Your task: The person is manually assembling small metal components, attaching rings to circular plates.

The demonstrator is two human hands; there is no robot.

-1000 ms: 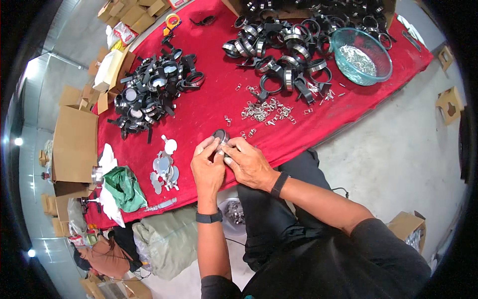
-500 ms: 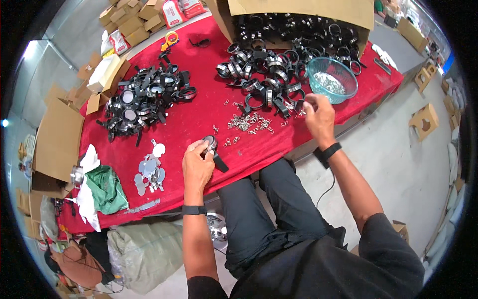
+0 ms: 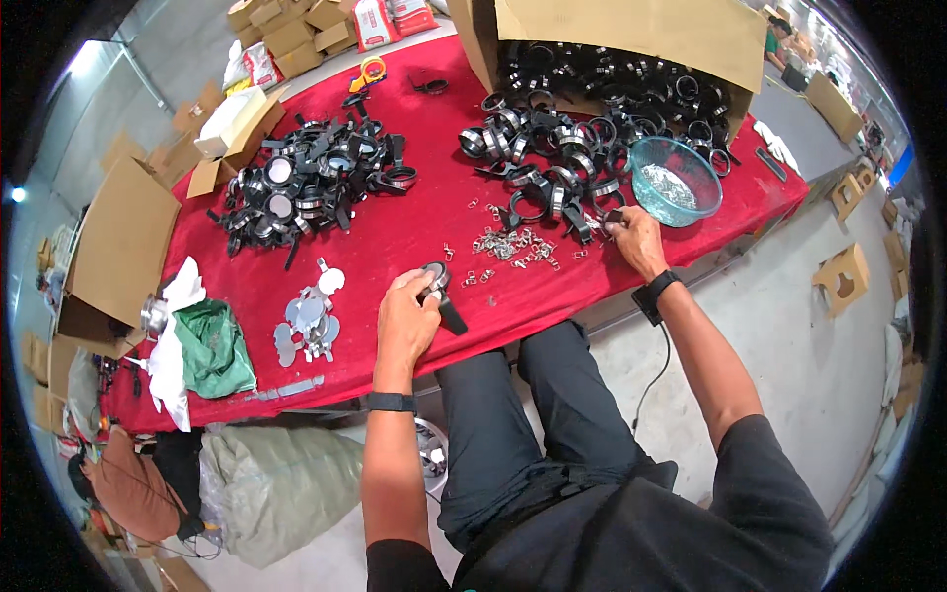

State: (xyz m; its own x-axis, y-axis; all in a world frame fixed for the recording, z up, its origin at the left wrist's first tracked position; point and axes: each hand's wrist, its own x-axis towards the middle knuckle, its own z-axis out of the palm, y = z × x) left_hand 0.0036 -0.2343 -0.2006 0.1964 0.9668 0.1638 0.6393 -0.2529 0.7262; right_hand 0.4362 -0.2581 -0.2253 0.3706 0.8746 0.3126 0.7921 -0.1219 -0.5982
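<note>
My left hand [image 3: 406,321] is closed on a round metal-rimmed part with a black handle [image 3: 453,316], held just over the red cloth near the table's front edge. Further right, my right hand [image 3: 639,242] has its fingers pinched at a small dark piece [image 3: 615,216], too small to make out. It is beside a pile of black and silver rings [image 3: 562,163] and the clear teal bowl [image 3: 705,187] with small silvery bits inside. Small metal clips [image 3: 513,247] lie scattered between my hands. Grey and white discs [image 3: 310,314] lie left of my left hand.
A heap of finished-looking ring parts [image 3: 306,178] sits at the back left. An open cardboard box [image 3: 631,22] spills more rings at the back. A green bag [image 3: 212,350], a yellow tape dispenser [image 3: 370,72] and a white glove [image 3: 776,146] also lie on the red cloth [image 3: 434,148].
My right hand has come down at the edge of the ring pile, where a dark piece now shows at its fingertips. My left hand still holds the handled part. The whole view has shifted slightly.
</note>
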